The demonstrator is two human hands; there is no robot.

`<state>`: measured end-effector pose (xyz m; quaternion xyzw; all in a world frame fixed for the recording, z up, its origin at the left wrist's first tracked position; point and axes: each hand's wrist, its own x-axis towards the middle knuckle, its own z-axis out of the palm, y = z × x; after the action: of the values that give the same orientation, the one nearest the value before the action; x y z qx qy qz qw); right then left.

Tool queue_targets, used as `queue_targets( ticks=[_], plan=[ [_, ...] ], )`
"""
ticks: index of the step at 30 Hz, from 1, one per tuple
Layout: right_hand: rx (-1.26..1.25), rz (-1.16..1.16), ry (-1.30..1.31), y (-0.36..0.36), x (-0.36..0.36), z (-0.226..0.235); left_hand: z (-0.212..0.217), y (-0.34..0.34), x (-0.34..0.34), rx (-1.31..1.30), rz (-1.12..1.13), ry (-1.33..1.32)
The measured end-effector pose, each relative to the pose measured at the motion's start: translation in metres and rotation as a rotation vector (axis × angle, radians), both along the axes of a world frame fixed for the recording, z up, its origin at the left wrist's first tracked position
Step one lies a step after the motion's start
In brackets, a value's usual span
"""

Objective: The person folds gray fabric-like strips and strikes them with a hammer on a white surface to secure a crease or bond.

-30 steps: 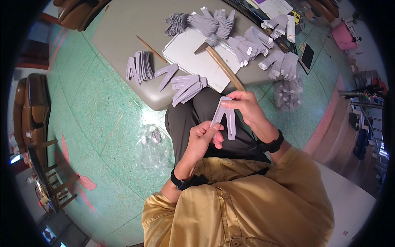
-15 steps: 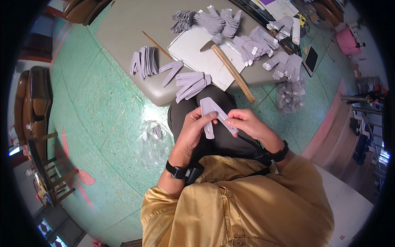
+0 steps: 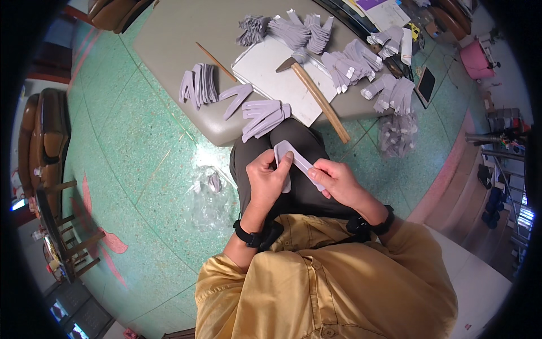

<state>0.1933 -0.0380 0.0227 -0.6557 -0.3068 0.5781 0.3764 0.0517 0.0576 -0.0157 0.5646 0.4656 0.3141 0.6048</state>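
Over my lap, both hands hold a lilac V-shaped strip (image 3: pixel 301 164) with a raised rim, its bend pointing away from me. My left hand (image 3: pixel 267 178) is closed on the bend and the left limb, thumb pressed on top and covering part of it. The end of the right limb is pinched between thumb and fingers of my right hand (image 3: pixel 339 182). Just beyond my knees, similar V-shaped strips (image 3: pixel 264 116) lie overlapped at the near edge of a grey padded surface (image 3: pixel 169 34), with a single strip (image 3: pixel 234 99) and an upright stack (image 3: pixel 199 86) to their left.
A hammer (image 3: pixel 316 96) with a wooden handle lies across a white board (image 3: pixel 276 70), near a thin wooden stick (image 3: pixel 216 61). Bundled grey strips (image 3: pixel 291 32) stand behind. A phone (image 3: pixel 425 86) sits at right. Clear plastic bags (image 3: pixel 209 198) rest on the green floor.
My left hand has slid up toward the bend, its thumb moving farther up the strip and covering more of the left limb. My right hand has shifted slightly nearer me.
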Motion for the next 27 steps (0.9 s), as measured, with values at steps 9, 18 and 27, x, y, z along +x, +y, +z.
queue_targets(
  ticks=[9, 18, 27],
  plan=[
    [0.007, 0.033, -0.031, 0.007, 0.003, -0.008, -0.009, 0.006, 0.003, -0.041, 0.063, -0.039],
    [-0.060, 0.096, 0.130, 0.018, 0.034, -0.036, -0.016, 0.028, 0.020, -0.480, 0.010, -0.156],
    [0.038, -0.034, -1.096, 0.087, 0.103, -0.125, -0.026, 0.135, 0.043, -0.304, -0.046, -0.156]
  ],
)
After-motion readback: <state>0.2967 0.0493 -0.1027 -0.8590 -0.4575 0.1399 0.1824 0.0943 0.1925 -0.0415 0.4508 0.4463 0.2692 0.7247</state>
